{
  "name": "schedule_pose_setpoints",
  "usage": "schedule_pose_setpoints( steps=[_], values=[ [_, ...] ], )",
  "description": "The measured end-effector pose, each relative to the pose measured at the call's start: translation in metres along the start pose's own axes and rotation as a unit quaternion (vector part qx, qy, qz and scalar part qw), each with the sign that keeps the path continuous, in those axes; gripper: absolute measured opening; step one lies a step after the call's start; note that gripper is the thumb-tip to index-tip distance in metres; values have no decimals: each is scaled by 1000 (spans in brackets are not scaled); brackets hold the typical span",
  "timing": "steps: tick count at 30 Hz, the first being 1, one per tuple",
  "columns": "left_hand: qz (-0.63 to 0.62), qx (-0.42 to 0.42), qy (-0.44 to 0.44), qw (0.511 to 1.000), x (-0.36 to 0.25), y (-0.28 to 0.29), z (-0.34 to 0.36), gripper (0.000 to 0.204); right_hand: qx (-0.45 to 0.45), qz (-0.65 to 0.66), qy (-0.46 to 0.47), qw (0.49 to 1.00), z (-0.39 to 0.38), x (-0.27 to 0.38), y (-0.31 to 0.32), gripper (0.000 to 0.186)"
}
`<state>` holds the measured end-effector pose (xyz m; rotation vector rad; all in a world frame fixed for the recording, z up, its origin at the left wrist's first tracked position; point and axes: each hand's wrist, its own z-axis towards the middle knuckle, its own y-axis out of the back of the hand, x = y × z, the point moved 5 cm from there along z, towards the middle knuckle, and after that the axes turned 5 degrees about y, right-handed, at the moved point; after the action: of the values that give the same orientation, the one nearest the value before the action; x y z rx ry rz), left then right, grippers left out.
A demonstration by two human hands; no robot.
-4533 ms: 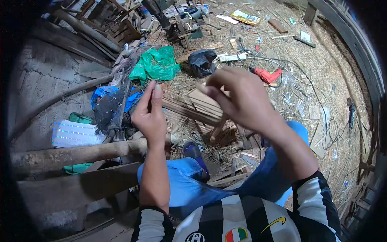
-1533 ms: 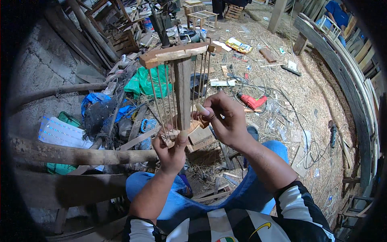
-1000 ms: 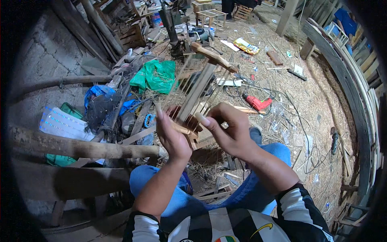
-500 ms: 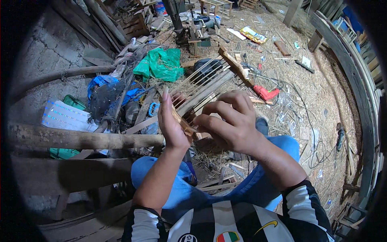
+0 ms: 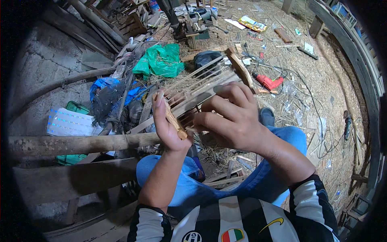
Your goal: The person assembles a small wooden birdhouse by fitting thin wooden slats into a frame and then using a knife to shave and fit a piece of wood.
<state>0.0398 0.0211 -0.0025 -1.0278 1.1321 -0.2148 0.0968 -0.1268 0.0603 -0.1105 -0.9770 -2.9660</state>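
Note:
A wooden rack with thin rods (image 5: 197, 74) and a wider flat slat stretches away from me between two shaped end pieces. My left hand (image 5: 168, 133) grips the near end piece (image 5: 174, 120), its thumb upright along the outer side. At the lower end of that piece, the curled fingers of my right hand (image 5: 236, 119) are pinched together beside the rods. Whatever lies between those fingertips is too small and hidden to make out. Beyond my right hand, the far end piece (image 5: 240, 68) juts up, touched by neither hand.
A red power drill (image 5: 269, 82) lies on the shaving-strewn floor, right of the rack. Green plastic sheeting (image 5: 159, 60) and a black bag (image 5: 206, 62) sit farther off. A round pole (image 5: 84, 144) crosses on the left; a long wooden beam (image 5: 350, 56) runs along the right.
The rack has tilted slightly, so more of the near end piece's edge shows in my left hand. My right hand stays pinched close to it. The whole view has shifted a little.

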Motion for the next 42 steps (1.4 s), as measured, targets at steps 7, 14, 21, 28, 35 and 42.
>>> schedule_pose_setpoints(
  steps=[7, 14, 21, 28, 35, 42],
  values=[
    [-11, -4, 28, 1000, -2, -2, -4, 44, -49, -24, -20, 998, -5, 6, -3, 23],
    [-180, 58, 115, 975, -2, -10, -10, 51, -85, 8, -38, 996, -5, 10, 0, 16],
    [-140, 60, 88, 984, 2, -1, -10, 52, -113, -8, -51, 992, -6, 13, 2, 15],
    [-163, 60, 89, 981, 1, -4, -12, 52, -108, -7, -51, 993, -5, 15, 4, 15],
    [-113, 160, 97, 976, 1, 0, -13, 52, -103, -5, -59, 993, -5, 16, 4, 18],
    [-193, 74, 133, 969, 6, -3, -14, 56, -95, -7, -60, 994, -6, 15, 3, 23]
  ],
)
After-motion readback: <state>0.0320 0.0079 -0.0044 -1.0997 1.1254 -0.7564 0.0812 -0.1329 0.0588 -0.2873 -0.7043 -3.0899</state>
